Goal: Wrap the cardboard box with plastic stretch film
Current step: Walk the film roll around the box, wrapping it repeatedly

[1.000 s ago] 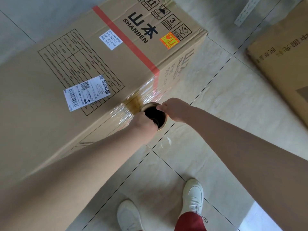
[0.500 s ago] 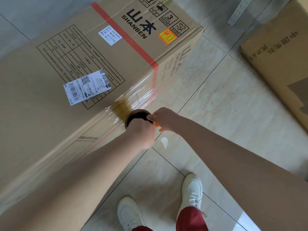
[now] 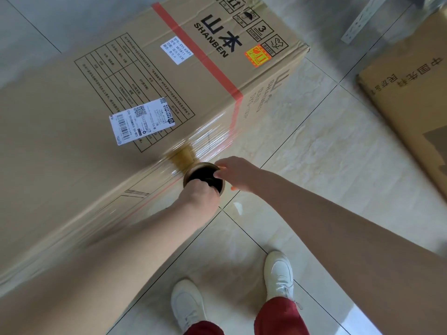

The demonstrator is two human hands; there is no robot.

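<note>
A large brown cardboard box [image 3: 72, 146] with a red tape stripe, black print and a white shipping label stands on the tiled floor. Clear stretch film [image 3: 212, 141] clings to its near side face and shines in the light. The film roll [image 3: 205, 176] stands upright against that face, and I see the dark hole of its cardboard core from above. My left hand [image 3: 198, 197] grips the core's top rim from the near side. My right hand [image 3: 235, 174] pinches the rim from the right. The roll's lower part is hidden.
A second cardboard box [image 3: 411, 112] lies flat on the floor at the right. A grey metal bracket [image 3: 360, 22] lies at the top right. My two white shoes [image 3: 278, 272] stand on the tiles just below the hands.
Both hands and the roll have slid leftward along the box's side face, away from the red stripe. The grip on the roll is the same.
</note>
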